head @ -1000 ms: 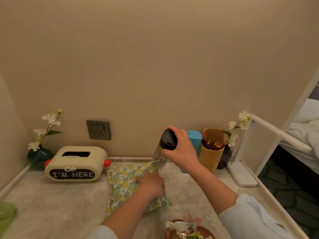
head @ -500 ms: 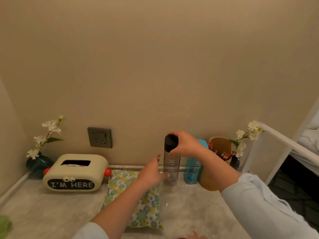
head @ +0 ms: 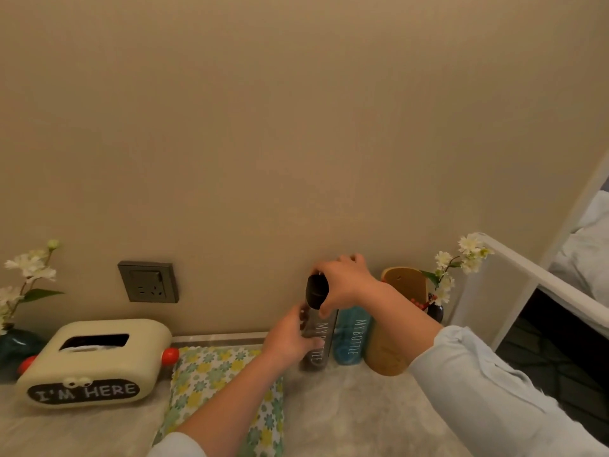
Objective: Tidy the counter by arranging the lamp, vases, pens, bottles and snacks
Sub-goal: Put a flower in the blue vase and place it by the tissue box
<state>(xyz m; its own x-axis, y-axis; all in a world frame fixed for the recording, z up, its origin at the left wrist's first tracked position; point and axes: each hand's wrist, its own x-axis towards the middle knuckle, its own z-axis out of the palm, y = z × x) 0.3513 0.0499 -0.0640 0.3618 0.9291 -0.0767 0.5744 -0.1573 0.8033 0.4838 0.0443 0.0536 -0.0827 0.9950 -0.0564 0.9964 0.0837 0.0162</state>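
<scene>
Not much of the clear bottle [head: 319,338] can be seen tbh. Its black cap is half covered by the right hand [head: 346,285], and its left side is blocked by the left hand [head: 290,338]. The blue bottle [head: 351,334] has its top hidden under the right wrist. The pen holder [head: 403,285] is crossed by that forearm, and the pens [head: 420,304] are too small to be counted. The right vase [head: 435,312] is mostly tucked behind the holder, while the left vase [head: 16,344] is cut by the frame edge. The floral pouch [head: 211,374] is overlapped by the left arm and clipped at the bottom. The lamp [head: 527,278] is cut off at the right edge, lower end blocked by the sleeve.
</scene>
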